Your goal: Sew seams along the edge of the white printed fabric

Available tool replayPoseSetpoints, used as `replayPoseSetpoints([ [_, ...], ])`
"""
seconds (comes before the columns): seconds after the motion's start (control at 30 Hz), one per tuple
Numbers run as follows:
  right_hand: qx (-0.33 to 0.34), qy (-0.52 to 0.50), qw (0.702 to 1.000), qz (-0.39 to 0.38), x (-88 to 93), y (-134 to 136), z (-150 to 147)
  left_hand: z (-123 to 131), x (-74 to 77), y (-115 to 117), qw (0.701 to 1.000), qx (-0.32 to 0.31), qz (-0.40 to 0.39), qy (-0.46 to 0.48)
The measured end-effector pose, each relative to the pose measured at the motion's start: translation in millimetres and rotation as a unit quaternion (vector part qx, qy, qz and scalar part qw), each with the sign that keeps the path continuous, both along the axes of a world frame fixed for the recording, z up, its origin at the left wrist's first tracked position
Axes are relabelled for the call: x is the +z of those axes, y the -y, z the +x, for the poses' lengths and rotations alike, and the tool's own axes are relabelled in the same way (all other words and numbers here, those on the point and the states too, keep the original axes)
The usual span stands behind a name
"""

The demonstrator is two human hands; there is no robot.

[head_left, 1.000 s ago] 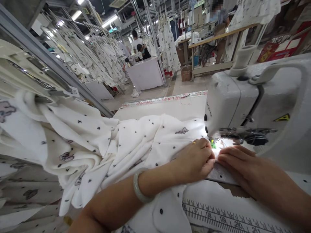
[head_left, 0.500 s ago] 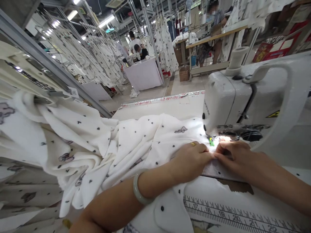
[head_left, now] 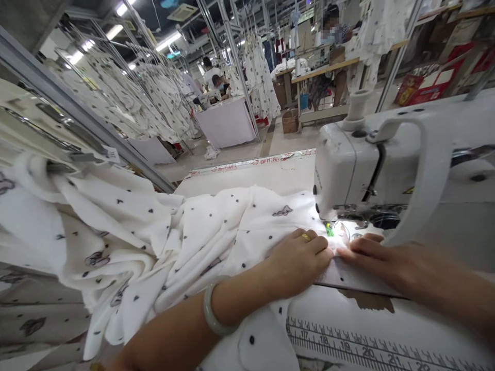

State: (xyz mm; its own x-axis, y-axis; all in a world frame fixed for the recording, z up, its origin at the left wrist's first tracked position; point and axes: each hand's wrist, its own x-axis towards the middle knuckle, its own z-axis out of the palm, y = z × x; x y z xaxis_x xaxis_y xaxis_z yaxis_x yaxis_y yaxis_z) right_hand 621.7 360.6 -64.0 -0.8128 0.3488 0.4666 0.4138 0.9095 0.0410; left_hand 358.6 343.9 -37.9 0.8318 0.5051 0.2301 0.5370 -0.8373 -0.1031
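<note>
White fabric (head_left: 216,226) printed with small dark marks and pinkish-grey figures lies in folds across the sewing table. Its right end reaches under the lit needle area of a white sewing machine (head_left: 340,165), where a green part (head_left: 329,230) shows. My left hand (head_left: 299,263), with a ring and a pale bangle, is closed on the fabric just in front of the needle area. To its right, my right hand (head_left: 390,263) is slightly blurred, its fingers stretched forward and resting on the fabric by the machine. The fingertips of both hands are close together.
A printed ruler scale (head_left: 348,345) runs along the near table edge. At left, a metal rail (head_left: 88,103) slants past clamped, hanging fabric. Beyond are racks of printed garments (head_left: 259,77), a white-covered table (head_left: 228,121) and several people at work.
My right hand has loosened from a pinch at the fabric edge, and its fingers have straightened and moved slightly apart from my left hand. The view has shifted a little.
</note>
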Motion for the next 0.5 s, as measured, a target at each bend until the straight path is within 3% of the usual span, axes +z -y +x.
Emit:
replayPoseSetpoints([
  [0.27, 0.006, 0.027, 1.000, -0.012, 5.7, 3.3, -11.4, -4.3, -3.2, -0.8, 0.999, -0.029, 0.013, 0.020],
  [0.37, 0.001, 0.023, 1.000, -0.019, -1.7, 3.1, -10.0, -3.6, -2.0, -4.3, 1.000, -0.030, -0.006, -0.004],
  [0.5, -0.077, -0.008, 0.994, -0.081, -21.3, 2.1, -11.9, -0.8, 1.3, -14.7, 0.999, -0.016, -0.032, -0.037],
])
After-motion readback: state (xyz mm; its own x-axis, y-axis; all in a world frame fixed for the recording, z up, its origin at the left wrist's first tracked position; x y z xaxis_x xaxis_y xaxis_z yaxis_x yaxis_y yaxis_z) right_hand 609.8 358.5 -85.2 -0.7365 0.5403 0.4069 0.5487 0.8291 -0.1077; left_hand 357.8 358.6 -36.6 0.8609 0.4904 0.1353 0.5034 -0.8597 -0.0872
